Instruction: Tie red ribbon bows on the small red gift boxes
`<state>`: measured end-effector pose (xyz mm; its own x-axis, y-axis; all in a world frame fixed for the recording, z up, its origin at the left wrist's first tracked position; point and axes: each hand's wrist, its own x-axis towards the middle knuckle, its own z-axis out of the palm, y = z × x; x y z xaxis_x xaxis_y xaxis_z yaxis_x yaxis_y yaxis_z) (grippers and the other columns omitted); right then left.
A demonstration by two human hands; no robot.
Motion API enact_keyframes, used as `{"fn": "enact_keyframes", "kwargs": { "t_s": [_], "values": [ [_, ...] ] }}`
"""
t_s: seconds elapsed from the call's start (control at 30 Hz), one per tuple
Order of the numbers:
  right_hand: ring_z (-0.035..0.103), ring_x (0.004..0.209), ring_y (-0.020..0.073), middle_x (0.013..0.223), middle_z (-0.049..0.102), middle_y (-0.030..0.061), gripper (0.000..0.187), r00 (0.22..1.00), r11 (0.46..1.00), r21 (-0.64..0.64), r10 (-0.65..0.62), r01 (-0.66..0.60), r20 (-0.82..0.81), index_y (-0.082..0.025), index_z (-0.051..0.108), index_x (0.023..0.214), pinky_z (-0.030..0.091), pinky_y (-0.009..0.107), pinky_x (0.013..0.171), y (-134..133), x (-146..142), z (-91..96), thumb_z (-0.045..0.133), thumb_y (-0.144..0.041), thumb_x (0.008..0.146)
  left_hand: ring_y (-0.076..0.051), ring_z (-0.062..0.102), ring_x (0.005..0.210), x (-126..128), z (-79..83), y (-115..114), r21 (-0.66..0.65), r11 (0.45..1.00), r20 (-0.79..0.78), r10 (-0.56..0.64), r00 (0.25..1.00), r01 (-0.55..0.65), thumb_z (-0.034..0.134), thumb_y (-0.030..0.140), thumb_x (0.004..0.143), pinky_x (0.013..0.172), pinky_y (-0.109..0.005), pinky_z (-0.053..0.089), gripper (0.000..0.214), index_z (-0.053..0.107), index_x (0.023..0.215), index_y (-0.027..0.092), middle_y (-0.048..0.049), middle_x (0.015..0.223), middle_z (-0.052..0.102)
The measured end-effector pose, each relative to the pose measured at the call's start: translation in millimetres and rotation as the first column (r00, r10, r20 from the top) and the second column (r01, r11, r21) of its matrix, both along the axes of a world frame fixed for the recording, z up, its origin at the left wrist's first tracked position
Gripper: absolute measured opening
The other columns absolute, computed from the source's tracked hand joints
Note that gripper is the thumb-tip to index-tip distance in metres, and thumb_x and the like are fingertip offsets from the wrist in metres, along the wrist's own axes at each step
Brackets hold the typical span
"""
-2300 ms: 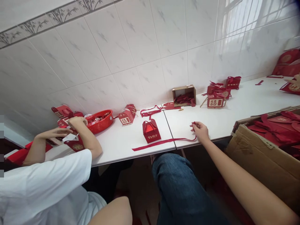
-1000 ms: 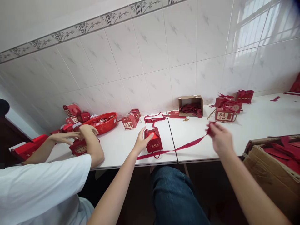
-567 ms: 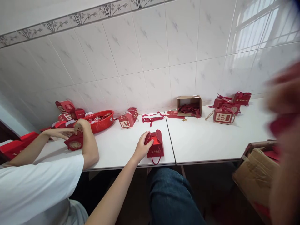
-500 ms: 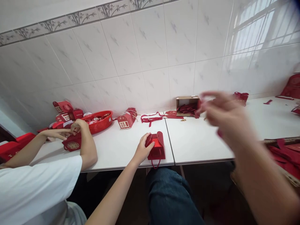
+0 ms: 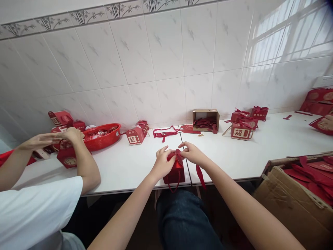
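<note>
A small red gift box [image 5: 174,176] with a cord handle stands near the table's front edge, its rounded top flaps folded inward. My left hand [image 5: 164,160] grips it from the left, thumb and fingers on the flaps. On the other side my right hand [image 5: 191,152] is closed at the top of the box, fingertips against a flap. A red ribbon [image 5: 200,176] hangs below this hand, held in it; the part between the fingers is hidden. Behind the box, another ribbon [image 5: 165,132] lies loose on the table.
A small open carton [image 5: 206,111] with ribbons lies by the wall, and finished red boxes [image 5: 241,132] stand right of it. At left, a co-worker's hands [image 5: 73,134] work on a box beside a red basket [image 5: 104,141]. A large cardboard box [image 5: 293,205] stands at right.
My right hand has come down from the raised position at right to the gift box, bringing the red ribbon. The box's flaps are now folded closer together under my left hand.
</note>
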<state>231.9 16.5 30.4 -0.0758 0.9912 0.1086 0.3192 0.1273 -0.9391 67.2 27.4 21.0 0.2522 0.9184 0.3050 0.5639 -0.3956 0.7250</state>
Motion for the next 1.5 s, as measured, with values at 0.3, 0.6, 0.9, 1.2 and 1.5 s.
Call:
{"fn": "enact_keyframes", "kwargs": {
  "t_s": [0.3, 0.6, 0.9, 1.2, 1.5],
  "values": [
    [0.051, 0.054, 0.0112, 0.057, 0.058, -0.0040, 0.034, 0.997, 0.997, -0.036, 0.069, -0.068, 0.031, -0.016, 0.048, 0.105, 0.036, 0.021, 0.050, 2.3, -9.3, 4.6, 0.051, -0.011, 0.072, -0.031, 0.043, 0.116, 3.0, -3.4, 8.6, 0.066, 0.998, 0.062, 0.017, 0.998, -0.022, 0.062, 0.024, 0.069, 0.101, -0.047, 0.033, 0.008, 0.068, 0.075, 0.024, -0.0072, 0.110, 0.059],
    [0.054, 0.103, 0.0189, 0.109, 0.060, 0.0085, 0.023, 0.945, 0.968, 0.248, -0.058, -0.025, 0.322, -0.019, 0.064, 0.098, 0.039, 0.033, 0.089, 2.8, -8.5, 6.7, 0.048, -0.030, 0.086, -0.024, 0.046, 0.115, 2.5, 7.5, 7.0, 0.189, 0.982, 0.141, 0.002, 0.990, -0.029, 0.049, 0.023, 0.082, 0.097, -0.040, 0.036, 0.007, 0.056, 0.081, 0.022, -0.0075, 0.107, 0.055],
    [0.058, 0.073, 0.0133, 0.074, 0.063, 0.0009, 0.017, 0.956, 0.864, 0.480, -0.006, 0.153, -0.293, -0.018, 0.057, 0.076, 0.045, 0.028, 0.074, -22.1, -1.2, 53.1, 0.055, -0.034, 0.082, -0.027, 0.043, 0.122, -22.5, 10.2, -2.2, 0.097, 0.994, 0.166, -0.056, 0.985, 0.041, 0.067, 0.038, 0.072, 0.102, -0.044, 0.032, 0.040, 0.055, 0.108, 0.025, -0.0075, 0.124, 0.054],
    [0.055, 0.071, 0.0129, 0.073, 0.060, 0.0004, 0.021, 0.998, 0.836, 0.548, -0.002, -0.033, 0.064, -0.020, 0.051, 0.075, 0.041, 0.026, 0.069, -32.2, -14.7, 52.4, 0.040, -0.028, 0.091, -0.023, 0.044, 0.127, -17.2, -41.0, 0.0, -0.217, 0.968, 0.682, 0.059, 0.729, 0.125, 0.053, 0.042, 0.083, 0.104, -0.038, 0.038, 0.039, 0.058, 0.117, 0.024, -0.0054, 0.135, 0.051],
    [0.056, 0.083, 0.0207, 0.090, 0.063, 0.0105, 0.020, 0.583, 0.925, 0.296, -0.108, -0.237, 0.805, -0.016, 0.058, 0.091, 0.036, 0.028, 0.068, -4.9, -40.8, 12.0, 0.037, -0.016, 0.089, -0.025, 0.048, 0.123, -5.3, -29.4, -10.9, -0.178, 0.946, 0.840, 0.004, 0.542, 0.269, 0.054, 0.032, 0.080, 0.105, -0.040, 0.039, 0.031, 0.063, 0.107, 0.020, -0.0059, 0.125, 0.059]
  ]
}}
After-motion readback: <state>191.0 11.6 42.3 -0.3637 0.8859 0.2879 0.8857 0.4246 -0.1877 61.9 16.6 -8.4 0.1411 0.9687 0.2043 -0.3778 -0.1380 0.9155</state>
